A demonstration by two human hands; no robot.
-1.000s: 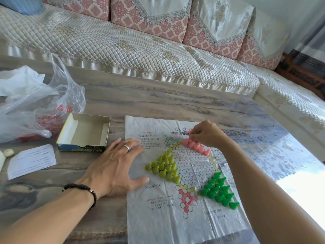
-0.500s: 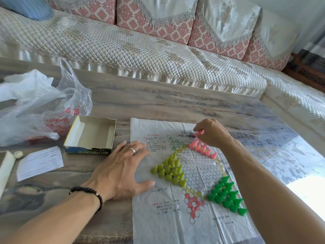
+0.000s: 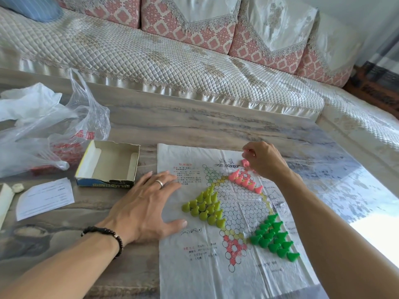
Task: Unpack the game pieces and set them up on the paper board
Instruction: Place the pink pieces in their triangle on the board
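Note:
A thin paper board (image 3: 216, 272) printed with a hexagon star lies on the marble table. Yellow-green pieces (image 3: 205, 207) fill its left point, dark green pieces (image 3: 273, 237) its lower right point, and pink pieces (image 3: 245, 180) stand in the upper right point. My left hand (image 3: 146, 203) rests flat on the board's left edge with fingers spread. My right hand (image 3: 264, 161) hovers over the pink group with curled fingers, pinching a pink piece (image 3: 245, 151) at the fingertips; another pink piece (image 3: 245, 162) shows just under the hand.
An open cardboard box (image 3: 108, 167) sits left of the board. Crumpled plastic bags (image 3: 43, 128) lie at the far left, a white paper slip (image 3: 45, 198) in front of them. A quilted sofa (image 3: 172, 61) runs behind the table.
My right hand lifted from the pink row and moved up and away with a pink piece in its fingertips. My left hand stayed flat on the paper.

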